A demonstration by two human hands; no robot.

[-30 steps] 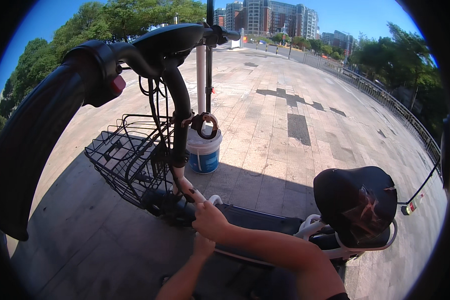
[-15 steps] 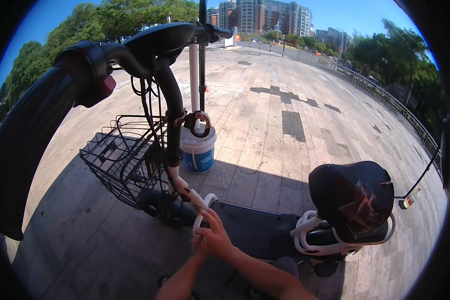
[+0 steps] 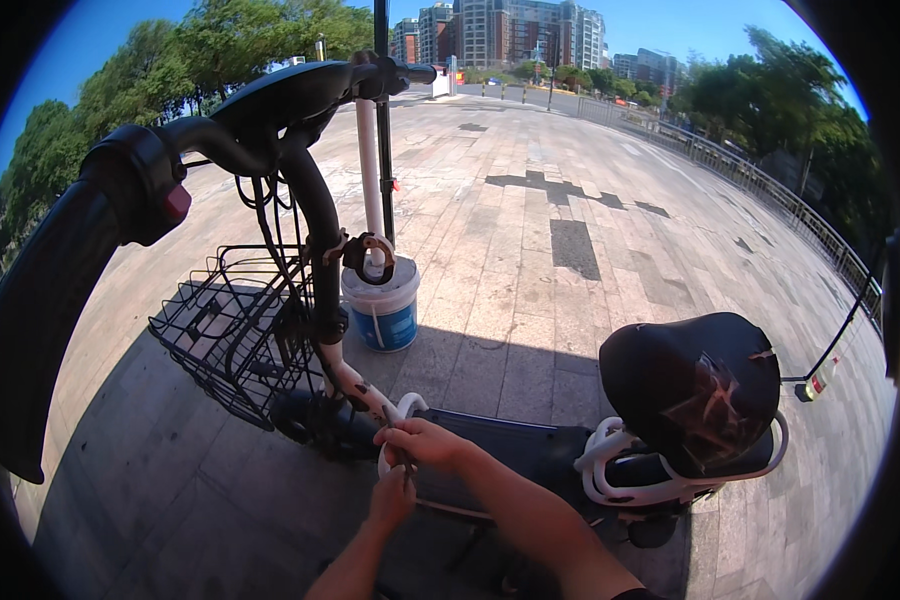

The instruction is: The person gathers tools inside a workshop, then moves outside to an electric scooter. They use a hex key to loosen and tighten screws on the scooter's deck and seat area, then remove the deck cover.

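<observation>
Left hand (image 3: 392, 497) pinches a thin dark tool (image 3: 407, 466) from below; right hand (image 3: 425, 441) grips the scooter's white frame tube (image 3: 362, 388), apparently to steady it. Beyond: wire basket (image 3: 232, 335), black seat (image 3: 692, 388), white-blue bucket (image 3: 381, 306) on paving.

Bucket (image 3: 382, 312) behind bike frame (image 3: 355, 385), right of basket (image 3: 235, 340)

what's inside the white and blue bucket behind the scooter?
A white pole stands upright in the white and blue bucket. A brown hook on the scooter's stem covers part of the rim; whatever else is inside is hidden.
</observation>
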